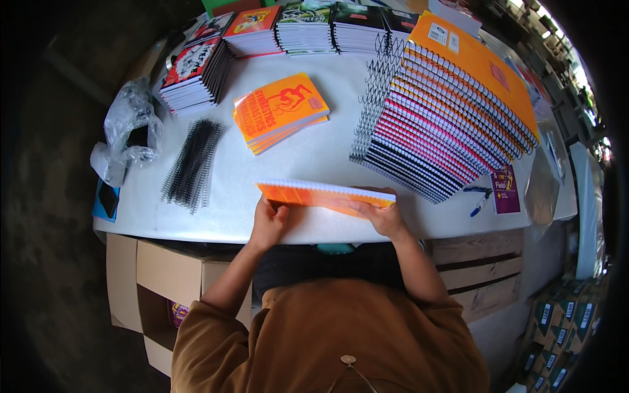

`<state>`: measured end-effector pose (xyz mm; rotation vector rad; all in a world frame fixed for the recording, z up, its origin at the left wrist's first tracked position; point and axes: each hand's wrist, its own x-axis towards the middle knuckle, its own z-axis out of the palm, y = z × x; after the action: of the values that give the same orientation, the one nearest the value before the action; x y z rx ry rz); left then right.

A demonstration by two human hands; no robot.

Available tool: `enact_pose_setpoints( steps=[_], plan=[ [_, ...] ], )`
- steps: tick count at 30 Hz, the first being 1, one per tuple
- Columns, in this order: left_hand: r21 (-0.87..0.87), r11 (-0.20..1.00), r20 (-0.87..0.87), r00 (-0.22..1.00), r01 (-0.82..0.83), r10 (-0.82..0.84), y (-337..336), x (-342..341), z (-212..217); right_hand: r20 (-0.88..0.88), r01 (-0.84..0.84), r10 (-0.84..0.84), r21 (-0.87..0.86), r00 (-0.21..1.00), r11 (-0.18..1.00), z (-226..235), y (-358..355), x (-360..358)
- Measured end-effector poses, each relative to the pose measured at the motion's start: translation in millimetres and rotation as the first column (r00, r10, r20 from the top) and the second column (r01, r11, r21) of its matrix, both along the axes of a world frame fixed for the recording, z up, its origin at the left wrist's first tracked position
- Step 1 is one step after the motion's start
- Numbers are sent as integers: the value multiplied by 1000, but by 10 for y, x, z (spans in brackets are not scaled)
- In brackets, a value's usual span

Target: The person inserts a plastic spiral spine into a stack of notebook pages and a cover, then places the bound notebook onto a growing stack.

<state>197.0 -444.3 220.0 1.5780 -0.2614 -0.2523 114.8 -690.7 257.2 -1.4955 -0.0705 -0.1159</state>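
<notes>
Near the table's front edge, both my hands hold an orange notebook (308, 196). Its long white edge faces up, and its cover tilts toward me. My left hand (268, 221) grips the left end, thumb in front. At the right end my right hand (385, 217) is closed, with its thumb lying across the cover. Fingers behind the notebook are hidden. Whether a coil runs through the white edge, I cannot tell. Beyond it lies a small, slightly fanned pile of matching orange notebooks (282, 111). Loose black spiral coils (193, 164) lie to the left in a bundle.
Large spiral notebooks (452, 111) overlap in a long slanted row at right. Pliers (481, 196) lie beside a purple booklet (505, 190). Notebook stacks (304, 29) line the far edge. A clear plastic bag (134, 121) sits at left; an open cardboard box (167, 275) stands below the table.
</notes>
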Motion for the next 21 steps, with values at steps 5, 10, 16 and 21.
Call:
enact_pose_setpoints(
  steps=[5,10,16,21],
  plan=[
    [554,369,822,560,-746,-103,690,1084,262,274,35,37,-255,961,966,150,-137,-24],
    [784,37,619,785,-619,12,1029,1488,202,340,110,-9,-280,940,954,160,-222,4],
    [664,174,733,679,-727,38,1014,1481,617,193,211,-188,-105,963,972,6,-291,-13],
    [630,589,695,706,-506,-135,493,1202,827,190,226,-207,-87,960,970,-30,-345,-3]
  ],
)
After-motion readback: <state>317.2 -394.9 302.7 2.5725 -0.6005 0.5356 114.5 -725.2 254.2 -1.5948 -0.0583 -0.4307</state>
